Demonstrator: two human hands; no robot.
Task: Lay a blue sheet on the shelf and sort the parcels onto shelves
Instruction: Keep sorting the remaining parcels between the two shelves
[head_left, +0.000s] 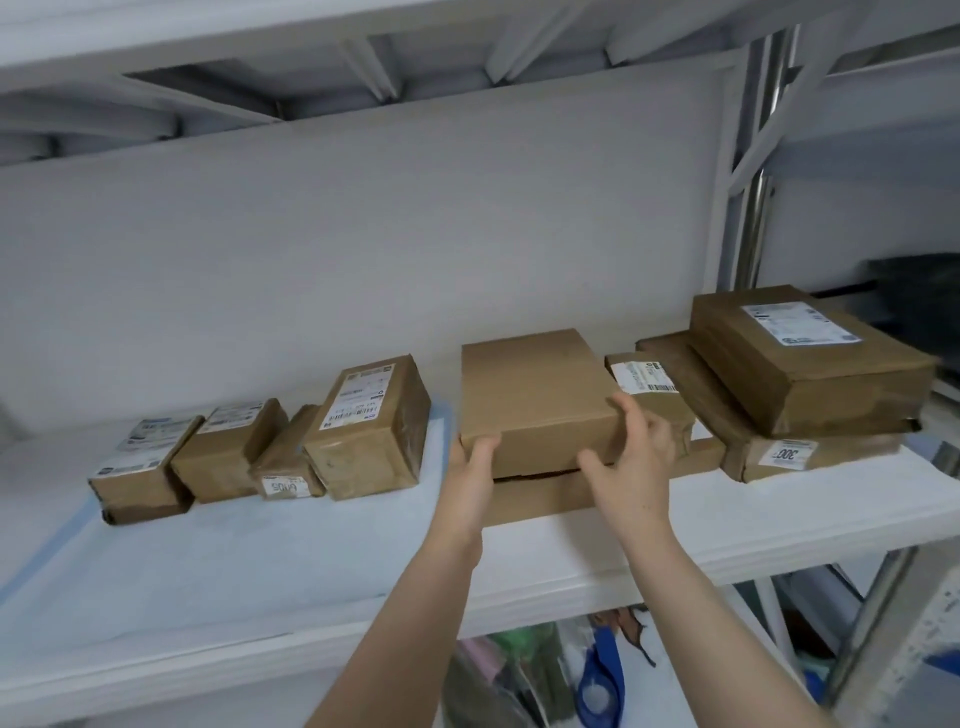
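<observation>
The plain parcel lies between both grips: the left hand holds its near left corner, the right hand its near right corner, on a flat parcel

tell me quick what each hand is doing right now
left hand: grips the near left corner of the plain box
right hand: grips the near right corner of the same plain box
</observation>
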